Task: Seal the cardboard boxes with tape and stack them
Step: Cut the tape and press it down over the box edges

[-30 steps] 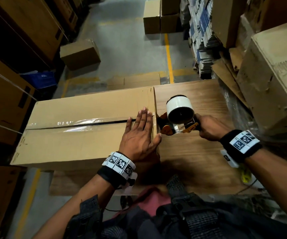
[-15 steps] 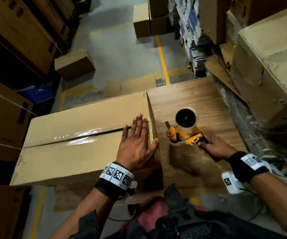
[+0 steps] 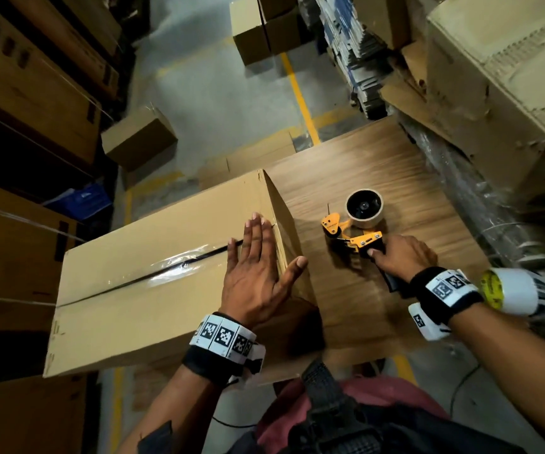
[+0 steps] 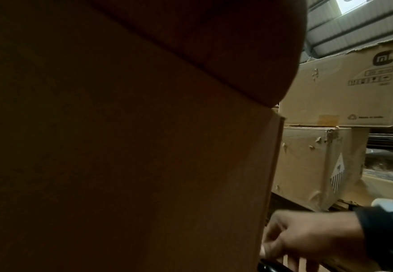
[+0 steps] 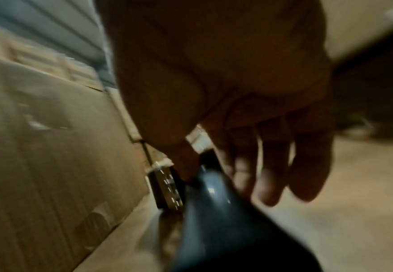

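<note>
— Since a moment ago, what has moved?

— Down onto the wooden table (image 3: 379, 165) went the tape dispenser (image 3: 356, 224); earlier I held it up beside the box end, now it lies on its side, roll upward, just right of the cardboard box (image 3: 153, 280). My right hand (image 3: 402, 257) rests at its black handle, thumb touching it, fingers loosely bent rather than wrapped round; the right wrist view is too blurred to show more.

— And your left hand?

— My left hand (image 3: 254, 273) lies flat on the box top at its right end, fingers straight and together, thumb spread over the corner edge. Clear tape (image 3: 179, 267) runs along the centre seam toward my fingers.

— Where does the box sit?

— On the table's left part, its left end hanging past the edge above the concrete floor (image 3: 212, 93).

— What's around you?

— A yellow floor line (image 3: 300, 103), a small box (image 3: 140, 139) on the floor, stacked cartons (image 3: 500, 77) on my right, tall brown cartons (image 3: 28, 86) on my left, and a spare tape roll (image 3: 510, 291) beside my right wrist.
</note>
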Available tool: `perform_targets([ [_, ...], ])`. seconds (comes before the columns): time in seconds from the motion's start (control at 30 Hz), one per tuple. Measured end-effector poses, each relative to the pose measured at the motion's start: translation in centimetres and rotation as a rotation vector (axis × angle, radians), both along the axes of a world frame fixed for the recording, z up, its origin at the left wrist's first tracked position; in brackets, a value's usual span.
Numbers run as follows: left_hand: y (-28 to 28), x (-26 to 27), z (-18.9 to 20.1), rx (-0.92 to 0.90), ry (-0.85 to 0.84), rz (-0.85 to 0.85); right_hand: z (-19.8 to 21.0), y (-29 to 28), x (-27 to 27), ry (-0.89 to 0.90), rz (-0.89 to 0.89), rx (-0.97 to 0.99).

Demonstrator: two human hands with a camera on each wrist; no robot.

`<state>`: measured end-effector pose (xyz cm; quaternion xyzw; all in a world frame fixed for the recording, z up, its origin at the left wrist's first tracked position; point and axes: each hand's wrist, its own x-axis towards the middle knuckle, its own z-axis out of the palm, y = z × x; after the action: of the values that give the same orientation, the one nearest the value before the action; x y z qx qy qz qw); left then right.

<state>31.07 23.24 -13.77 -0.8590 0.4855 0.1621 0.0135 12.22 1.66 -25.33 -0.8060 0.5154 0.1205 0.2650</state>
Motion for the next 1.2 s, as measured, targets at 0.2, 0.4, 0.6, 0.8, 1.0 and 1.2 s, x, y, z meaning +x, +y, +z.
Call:
perform_targets([
  [0.2, 0.2, 0.0, 0.2, -0.030, 0.010, -0.014, 4.9, 4.2, 3.5, -0.911, 0.225, -0.036],
  [0.4, 0.4, 0.4, -0.3, -0.075, 0.027, -0.043, 5.0, 11.7, 7.7, -1.098, 0.461, 0.424],
  [0.6, 0.4, 0.4, -0.7, -0.096, 0.014, -0.025, 2.3, 11.2, 6.2, -0.836, 0.505, 0.447],
  [0.8, 0.4, 0.5, -0.8, -0.079, 0.009, -0.027, 5.2, 10.2, 5.0, -0.660, 0.441, 0.474],
  [1.0, 1.0, 1.7, 0.2, -0.157, 0.176, -0.044, 7.8, 9.7, 9.5, -0.934, 0.204, 0.466],
  [1.2, 4.7, 2.9, 1.3, -0.005, 0.000, 0.094, 8.5, 8.7, 10.8, -0.746, 0.223, 0.421],
])
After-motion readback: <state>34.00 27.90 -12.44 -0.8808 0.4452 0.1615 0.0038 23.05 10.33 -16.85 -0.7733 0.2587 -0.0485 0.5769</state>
